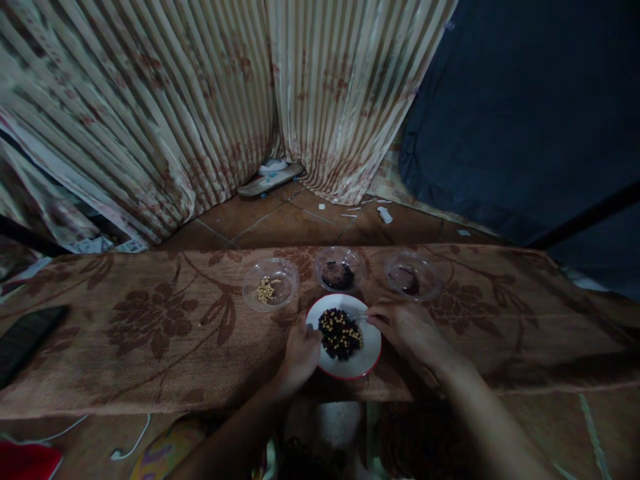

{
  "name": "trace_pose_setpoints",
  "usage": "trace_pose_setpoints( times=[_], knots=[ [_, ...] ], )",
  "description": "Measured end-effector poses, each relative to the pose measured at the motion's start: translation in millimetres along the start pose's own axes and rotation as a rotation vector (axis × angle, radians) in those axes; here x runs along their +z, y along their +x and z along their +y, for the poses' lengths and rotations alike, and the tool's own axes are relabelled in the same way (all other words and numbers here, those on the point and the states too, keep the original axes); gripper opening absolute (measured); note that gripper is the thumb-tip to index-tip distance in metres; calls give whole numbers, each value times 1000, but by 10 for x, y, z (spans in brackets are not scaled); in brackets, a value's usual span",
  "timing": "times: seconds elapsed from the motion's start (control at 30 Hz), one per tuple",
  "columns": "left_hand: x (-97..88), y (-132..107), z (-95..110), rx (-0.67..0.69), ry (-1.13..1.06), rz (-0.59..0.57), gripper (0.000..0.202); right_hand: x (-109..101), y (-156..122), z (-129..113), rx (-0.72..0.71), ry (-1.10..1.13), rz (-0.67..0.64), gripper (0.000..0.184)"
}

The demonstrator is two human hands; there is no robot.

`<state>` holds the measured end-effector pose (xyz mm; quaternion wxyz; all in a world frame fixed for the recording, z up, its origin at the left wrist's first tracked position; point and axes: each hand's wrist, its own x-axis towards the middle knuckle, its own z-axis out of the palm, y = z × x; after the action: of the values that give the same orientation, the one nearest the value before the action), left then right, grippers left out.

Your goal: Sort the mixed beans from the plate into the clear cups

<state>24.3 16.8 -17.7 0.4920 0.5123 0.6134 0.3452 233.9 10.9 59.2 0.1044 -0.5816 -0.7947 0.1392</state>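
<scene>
A white plate with a red rim (pixel 367 360) holds a heap of mixed dark and pale beans (pixel 341 333). My left hand (pixel 301 353) rests at the plate's left edge, fingers curled against the rim. My right hand (pixel 406 327) is at the plate's right edge, fingers pinched together on a thin pale tool that I cannot make out. Behind the plate stand three clear plastic bowls: the left bowl (pixel 271 283) holds pale beans, the middle bowl (pixel 339 269) dark beans, the right bowl (pixel 413 275) a few dark reddish beans.
All this sits on a brown flower-patterned cloth (pixel 150 327) over a low surface. A dark phone (pixel 27 337) lies at the far left. Striped curtains (pixel 200 100), a sandal (pixel 271 179) and a tiled floor lie beyond. A white cable (pixel 131 445) lies at the lower left.
</scene>
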Motion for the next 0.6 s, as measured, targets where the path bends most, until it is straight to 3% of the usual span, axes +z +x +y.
trace_pose_setpoints(
  times=[0.6],
  knots=[
    [-2, -10, 32, 0, 25, 16, 40, 13, -10, 32, 11, 55, 27, 23]
  ],
)
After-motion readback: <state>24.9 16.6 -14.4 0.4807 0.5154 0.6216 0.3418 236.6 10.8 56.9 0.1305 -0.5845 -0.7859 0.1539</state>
